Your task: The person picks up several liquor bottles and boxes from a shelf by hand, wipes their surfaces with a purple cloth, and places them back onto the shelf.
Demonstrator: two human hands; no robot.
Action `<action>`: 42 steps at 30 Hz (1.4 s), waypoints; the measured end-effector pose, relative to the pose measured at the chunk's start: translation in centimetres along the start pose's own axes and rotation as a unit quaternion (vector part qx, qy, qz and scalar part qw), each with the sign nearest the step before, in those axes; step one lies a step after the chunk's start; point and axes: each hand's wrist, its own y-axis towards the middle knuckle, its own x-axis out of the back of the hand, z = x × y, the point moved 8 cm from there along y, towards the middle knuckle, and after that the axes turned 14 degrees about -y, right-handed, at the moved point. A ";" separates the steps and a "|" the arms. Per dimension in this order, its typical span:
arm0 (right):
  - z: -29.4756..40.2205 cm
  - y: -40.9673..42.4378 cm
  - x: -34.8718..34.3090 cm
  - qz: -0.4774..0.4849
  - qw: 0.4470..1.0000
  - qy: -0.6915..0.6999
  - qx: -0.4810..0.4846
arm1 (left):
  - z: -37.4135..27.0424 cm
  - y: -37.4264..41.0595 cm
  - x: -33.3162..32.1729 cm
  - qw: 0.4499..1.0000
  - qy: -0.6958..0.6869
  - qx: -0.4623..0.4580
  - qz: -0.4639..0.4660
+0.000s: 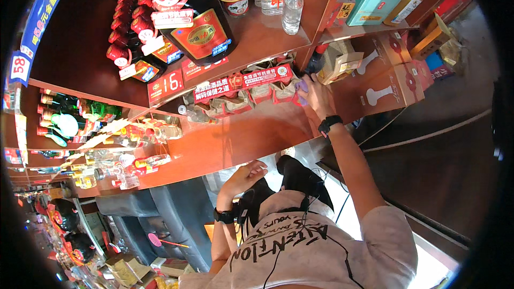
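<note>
My right hand [316, 95] reaches into the lower shelf and is closed on a bunched purple cloth [302, 91]. The cloth lies against the right end of a row of small bottles in paper-like wrapping [261, 93], behind a red and white printed strip [243, 83]. My left hand [245, 176] hangs in front of the shelf edge with its fingers loosely curled, and no object shows in it. Both wrists wear black bands. A small clear bottle [196, 114] leans at the left end of the wrapped row.
Dark liquor bottles [200, 28] and clear bottles [292, 12] stand on the upper shelf [265, 44]. To the right are brown gift boxes [385, 92] and a hanging cable [429, 132]. More bottles [152, 160] line the left side, near a black padded seat [172, 208].
</note>
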 end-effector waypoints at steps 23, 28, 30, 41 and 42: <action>17.1 -9.7 22.2 -0.142 0.905 0.397 -0.060 | -5.9 -4.2 4.9 0.778 -0.608 -0.107 0.113; 21.4 -8.5 23.8 0.025 0.919 0.388 -0.065 | -3.8 -6.3 9.3 0.765 -0.612 -0.196 0.038; 22.2 -8.8 23.5 0.013 0.908 0.414 -0.057 | -3.9 -7.4 10.5 0.772 -0.593 -0.222 0.044; 24.3 -8.8 19.1 0.072 0.648 0.746 -0.134 | -4.3 -9.5 9.5 0.729 -0.662 -0.128 0.121; 24.3 -8.7 18.4 0.054 0.580 0.803 -0.127 | -4.4 -9.7 9.2 0.712 -0.677 -0.121 0.140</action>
